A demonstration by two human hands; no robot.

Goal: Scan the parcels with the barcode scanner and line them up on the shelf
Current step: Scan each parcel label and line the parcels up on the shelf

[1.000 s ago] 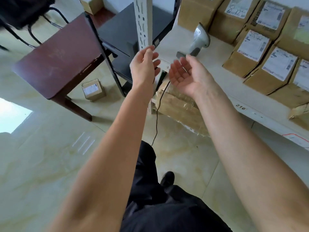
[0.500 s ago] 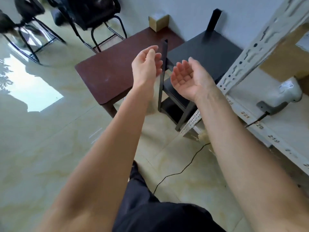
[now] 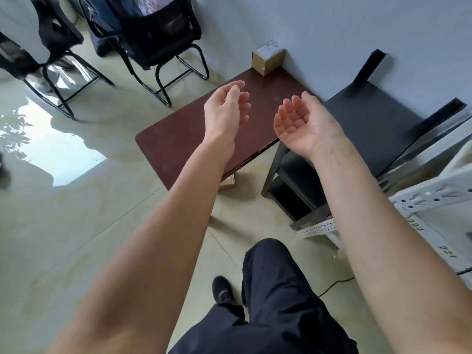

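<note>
We are holding both hands out in front of us with nothing in them. The left hand [image 3: 226, 109] is showing us its thumb side, its fingers [image 3: 244, 108] loosely curled and touching nothing. The right hand [image 3: 301, 123] is turning its palm up, fingers [image 3: 288, 114] relaxed and gently bent, also bare. Both forearms are reaching forward over the floor, the hands hovering above the dark red tabletop [image 3: 184, 139] and near each other but apart. A small parcel [image 3: 268, 58] is sitting on the far corner of that tabletop against the wall, well beyond our hands. Another small box [image 3: 228, 182] is peeking out on the floor under the tabletop, and the white shelf [image 3: 434, 200] is edging in at our right
</note>
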